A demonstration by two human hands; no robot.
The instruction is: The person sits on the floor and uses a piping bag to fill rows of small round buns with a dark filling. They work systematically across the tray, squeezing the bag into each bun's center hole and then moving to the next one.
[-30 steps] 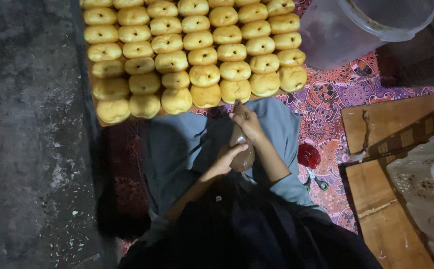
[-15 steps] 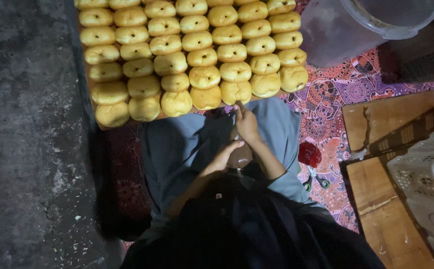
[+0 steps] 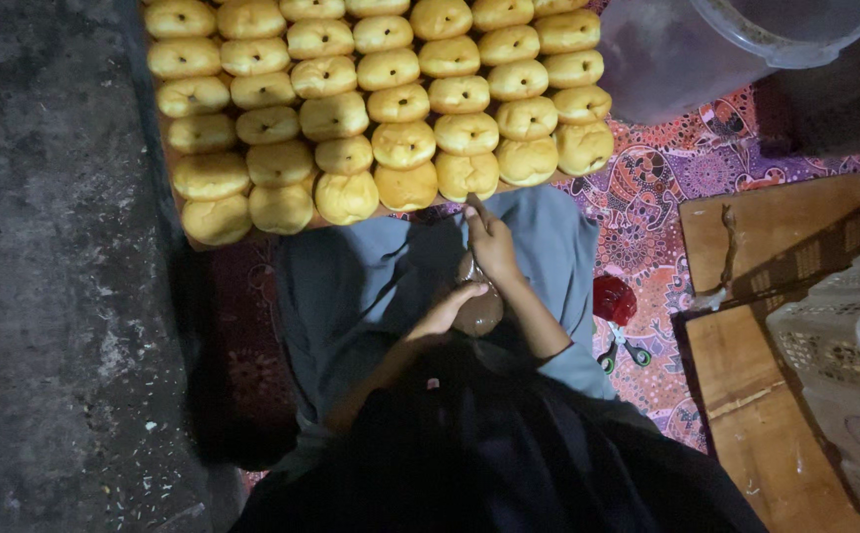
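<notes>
On lap: two hands (image 3: 479, 266), one brown bag (image 3: 477, 314)

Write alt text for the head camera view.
Seen from above, a seated person's hands, left hand and right hand, grip a brownish bag over a grey-blue lap, right by rows of golden buns on a tray. A patterned mat and wooden boards lie alongside.

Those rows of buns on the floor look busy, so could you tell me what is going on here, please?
A person sits on the floor with a tray of golden buns set just in front of their knees. Both hands are over the lap: the left hand cups a brownish bag, and the right hand pinches its top, near the closest row of buns. A clear plastic bucket, wooden boards and a pale basket lie to the right.
</notes>
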